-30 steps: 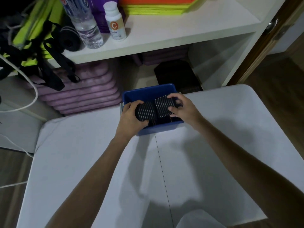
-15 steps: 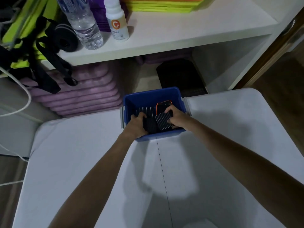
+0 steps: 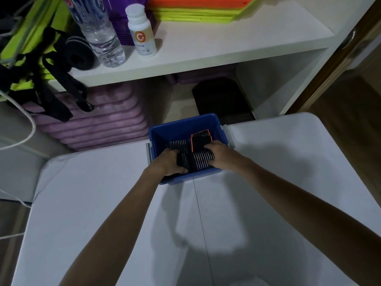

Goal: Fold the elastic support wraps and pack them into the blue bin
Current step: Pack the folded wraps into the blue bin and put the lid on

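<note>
The blue bin stands at the far edge of the white table. Both my hands reach down into it. A folded black wrap with white stripes lies at the bin's near side; my left hand grips its left end and my right hand grips its right end. Behind it in the bin lie another striped black wrap and a black wrap with orange edging.
A white shelf behind the table carries a water bottle, a white pill bottle, a black roll and green and orange mats. Purple foam pads are stacked below. Black straps hang at left.
My hands have lowered the folded striped wrap from above the bin's rim down into the bin, onto its near side. The camera has tilted slightly.
</note>
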